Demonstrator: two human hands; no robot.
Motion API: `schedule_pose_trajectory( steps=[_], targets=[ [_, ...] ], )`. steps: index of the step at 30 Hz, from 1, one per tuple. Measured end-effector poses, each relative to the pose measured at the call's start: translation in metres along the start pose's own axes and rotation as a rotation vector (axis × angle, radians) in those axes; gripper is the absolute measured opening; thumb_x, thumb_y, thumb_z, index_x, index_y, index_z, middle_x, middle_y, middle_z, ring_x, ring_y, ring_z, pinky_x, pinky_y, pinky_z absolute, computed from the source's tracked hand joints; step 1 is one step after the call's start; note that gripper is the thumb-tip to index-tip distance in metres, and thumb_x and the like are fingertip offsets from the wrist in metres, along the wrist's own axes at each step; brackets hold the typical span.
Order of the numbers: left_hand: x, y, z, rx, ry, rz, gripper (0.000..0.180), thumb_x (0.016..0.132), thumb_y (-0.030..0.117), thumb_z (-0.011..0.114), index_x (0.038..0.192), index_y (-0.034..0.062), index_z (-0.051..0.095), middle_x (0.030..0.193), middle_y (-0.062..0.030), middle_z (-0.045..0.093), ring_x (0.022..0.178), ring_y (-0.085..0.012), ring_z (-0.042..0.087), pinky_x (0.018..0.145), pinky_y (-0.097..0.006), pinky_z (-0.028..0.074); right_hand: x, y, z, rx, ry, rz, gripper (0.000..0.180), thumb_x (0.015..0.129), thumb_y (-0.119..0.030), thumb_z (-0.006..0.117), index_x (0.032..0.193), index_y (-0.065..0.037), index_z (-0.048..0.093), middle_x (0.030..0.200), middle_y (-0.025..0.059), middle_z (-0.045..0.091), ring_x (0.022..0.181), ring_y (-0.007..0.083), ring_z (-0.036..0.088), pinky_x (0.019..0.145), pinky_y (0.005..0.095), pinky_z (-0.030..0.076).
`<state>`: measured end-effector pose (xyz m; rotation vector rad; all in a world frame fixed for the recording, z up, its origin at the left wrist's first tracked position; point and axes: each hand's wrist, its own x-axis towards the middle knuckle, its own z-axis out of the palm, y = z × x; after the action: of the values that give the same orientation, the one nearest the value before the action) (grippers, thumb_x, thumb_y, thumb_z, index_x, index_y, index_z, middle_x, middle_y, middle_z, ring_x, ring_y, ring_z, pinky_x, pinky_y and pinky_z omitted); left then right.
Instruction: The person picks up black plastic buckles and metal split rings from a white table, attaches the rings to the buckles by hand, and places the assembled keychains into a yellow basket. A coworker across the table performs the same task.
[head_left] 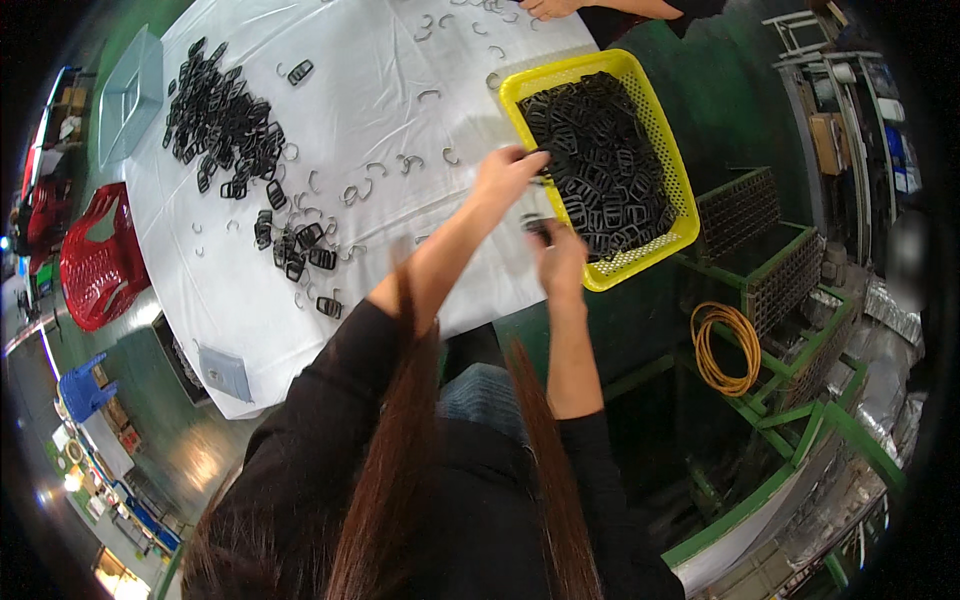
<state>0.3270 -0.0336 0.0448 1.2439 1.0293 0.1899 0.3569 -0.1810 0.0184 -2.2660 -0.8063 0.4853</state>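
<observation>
Black piece (pixel 538 228), one, small: pinched in your right hand (pixel 562 252), fingers narrow, likely held by its end to leave the rest exposed. Your left hand (pixel 515 172): fingertips drawn together at the basket's left rim; blurred, so you cannot tell whether they grip anything. Yellow basket (pixel 683 195), just beside both hands, probably set there for a short reach; filled with black buckles (pixel 605 160). Desk (pixel 370 110), white-covered: metal hooks (pixel 410 163) scattered singly, perhaps for easy picking; small buckle cluster (pixel 300 250) nearer you, large buckle heap (pixel 225 120) farther left. Edges: basket at the desk's right edge, support under its outer side hidden; near edge running below your forearms. Room: bare cloth between the hooks and your left forearm; right of the basket, a green metal frame (pixel 765 290) limits your outward swing; another person's hand (pixel 550 8) at the far edge.
</observation>
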Motion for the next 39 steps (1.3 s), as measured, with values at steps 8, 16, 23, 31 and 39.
schedule_pose_trajectory(
  steps=[8, 16, 23, 31, 39],
  targets=[
    [0.000, 0.015, 0.018, 0.129, 0.339, 0.462, 0.045, 0.073, 0.028, 0.061, 0.110, 0.0046, 0.052, 0.114, -0.0203, 0.049, 0.111, -0.0348, 0.042, 0.095, -0.040, 0.032, 0.065, -0.032, -0.075, -0.300, 0.299, -0.104, 0.043, 0.073, -0.011, 0.062, 0.113, -0.004, 0.049, 0.100, 0.0149, 0.050, 0.097, 0.0306, 0.047, 0.084, 0.0393, 0.038],
    [-0.107, -0.148, -0.234, 0.586, 1.099, 0.252, 0.036, 0.069, 0.013, 0.064, 0.102, 0.0054, 0.055, 0.098, -0.0135, 0.054, 0.095, -0.0290, 0.049, 0.084, -0.036, 0.039, 0.008, -0.128, 0.132, -0.074, -0.431, -0.661, 0.023, 0.070, -0.010, 0.062, 0.093, -0.009, 0.059, 0.096, 0.0115, 0.055, 0.094, 0.0282, 0.051, 0.083, 0.0358, 0.041],
    [-0.109, -0.182, -0.286, 0.810, 1.031, 0.082, 0.036, 0.073, 0.017, 0.063, 0.106, 0.0083, 0.053, 0.099, -0.0126, 0.055, 0.095, -0.0284, 0.050, 0.081, -0.038, 0.042, -0.020, -0.183, 0.258, -0.251, -0.544, -0.821, 0.033, 0.065, -0.014, 0.069, 0.093, -0.012, 0.053, 0.094, 0.0065, 0.054, 0.092, 0.0259, 0.051, 0.074, 0.0386, 0.042],
    [-0.146, -0.192, -0.363, -0.815, 0.559, -0.032, 0.023, 0.083, 0.018, 0.056, 0.101, 0.0034, 0.057, 0.089, -0.0039, 0.062, 0.077, -0.0099, 0.059, 0.068, -0.027, 0.049, 0.026, -0.179, 0.238, 0.473, -1.149, 0.116, 0.026, 0.072, -0.016, 0.067, 0.095, -0.007, 0.057, 0.073, -0.0005, 0.055, 0.070, 0.0138, 0.054, 0.060, 0.0265, 0.044],
    [-0.122, -0.170, -0.409, -0.830, 0.433, -0.007, 0.025, 0.081, 0.030, 0.055, 0.091, 0.0075, 0.058, 0.089, -0.0058, 0.061, 0.082, -0.0170, 0.059, 0.068, -0.033, 0.048, 0.049, -0.245, 0.282, 0.222, -0.886, 0.243, 0.034, 0.071, -0.030, 0.067, 0.093, -0.008, 0.054, 0.084, 0.0060, 0.060, 0.081, 0.0221, 0.058, 0.068, 0.0353, 0.046]
  ],
)
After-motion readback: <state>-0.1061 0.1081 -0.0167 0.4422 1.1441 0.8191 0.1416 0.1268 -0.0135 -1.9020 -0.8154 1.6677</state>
